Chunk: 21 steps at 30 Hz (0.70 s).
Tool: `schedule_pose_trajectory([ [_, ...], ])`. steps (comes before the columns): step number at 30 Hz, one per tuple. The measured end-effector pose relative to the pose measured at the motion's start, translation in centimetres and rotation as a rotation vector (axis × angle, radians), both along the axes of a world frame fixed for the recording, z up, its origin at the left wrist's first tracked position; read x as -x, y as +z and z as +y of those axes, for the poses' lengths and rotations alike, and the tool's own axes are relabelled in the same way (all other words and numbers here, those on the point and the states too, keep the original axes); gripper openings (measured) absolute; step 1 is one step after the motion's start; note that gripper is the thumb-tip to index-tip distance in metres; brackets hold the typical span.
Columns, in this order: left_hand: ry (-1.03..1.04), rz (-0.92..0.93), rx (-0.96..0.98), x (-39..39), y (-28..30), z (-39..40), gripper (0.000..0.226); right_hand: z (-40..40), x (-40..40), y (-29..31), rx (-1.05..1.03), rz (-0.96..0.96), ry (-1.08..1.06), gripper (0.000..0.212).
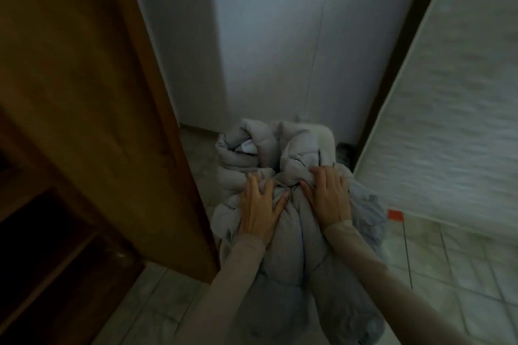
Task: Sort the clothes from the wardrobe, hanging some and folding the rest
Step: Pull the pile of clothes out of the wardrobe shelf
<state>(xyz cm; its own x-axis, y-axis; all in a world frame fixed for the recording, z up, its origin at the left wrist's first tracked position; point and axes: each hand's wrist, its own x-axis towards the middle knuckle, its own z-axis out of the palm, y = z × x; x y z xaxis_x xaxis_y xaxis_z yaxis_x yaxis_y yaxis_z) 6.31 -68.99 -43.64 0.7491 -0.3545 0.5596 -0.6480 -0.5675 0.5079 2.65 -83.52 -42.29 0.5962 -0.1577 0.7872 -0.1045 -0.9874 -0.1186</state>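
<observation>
Two long beige sleeves [372,266], snug fit, bare grips [259,213]

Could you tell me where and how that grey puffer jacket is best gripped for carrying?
Probably at the bunched folds in its middle, from above, one hand per side. The jacket is a soft, bulky bundle with no firm edge. The left hand and right hand already clutch gathered fabric there. Its lower part hangs towards the floor, so gathering that up may help.
</observation>
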Motion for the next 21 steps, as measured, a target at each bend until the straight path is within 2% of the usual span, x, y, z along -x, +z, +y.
schedule_pose_trajectory([
  [2,0.005,0.062,-0.024,0.0,-5.5,0.2,0.049,0.4,0.0,-5.8,0.003,0.054,-0.013,0.043],
  [4,0.02,0.14,-0.041,0.3,-10.0,0.4,0.054,0.9,0.0,-10.5,0.011,0.093,-0.026,0.041],
  [10,0.128,0.233,-0.055,0.2,-18.3,0.6,0.039,1.0,-1.6,-19.0,0.078,0.157,-0.008,0.039],
  [14,0.188,0.354,-0.147,0.5,-23.3,1.2,0.055,1.3,-1.5,-24.7,0.105,0.265,0.049,0.041],
  [17,0.214,0.389,-0.211,1.5,-25.5,2.1,0.059,1.5,-0.6,-26.4,0.1,0.313,0.091,0.043],
  [19,0.256,0.366,-0.168,2.3,-25.3,2.7,0.061,1.9,0.6,-25.8,0.046,0.264,0.095,0.044],
  [21,0.312,0.259,-0.084,2.7,-23.9,3.1,0.06,2.2,1.4,-24.0,-0.021,0.175,0.075,0.046],
])
